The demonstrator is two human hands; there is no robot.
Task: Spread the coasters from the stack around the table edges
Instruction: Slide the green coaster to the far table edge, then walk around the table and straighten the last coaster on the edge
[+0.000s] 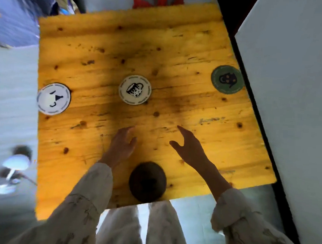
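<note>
Head view: A person's two empty hands hover over a yellow wooden tabletop (181,46), fingers loose and spread, gripping nothing. The left hand (122,144) & right hand (188,147) flank a bare patch of wood, w/ a dark round coaster (147,180) lying just behind them, at the tabletop's near edge, between the two forearms.

Taking the cream mug-print coaster (135,90) at mid-tabletop as the landmark: it sits just beyond both hands, closer to the left one. A white coaster (53,99) lies well to its left, at the left edge; a green coaster (227,79) lies well to its right, at the right edge, its rim seeming to reach the very lip. Whether the landmark is one coaster or a short stack can't be told from here.

Risks, as judged: the green & white coasters sit so near the lip that a sleeve (244,224) sweep or a careless nudge could tip them to the floor. The dark coaster, tucked beneath the wrists, could be dragged off the near edge by a forearm drawing back. The far edge has no coaster yet, so a long reach over the mug-print one may knock it askew. Frame is motion-blurred, esp. at left
</note>
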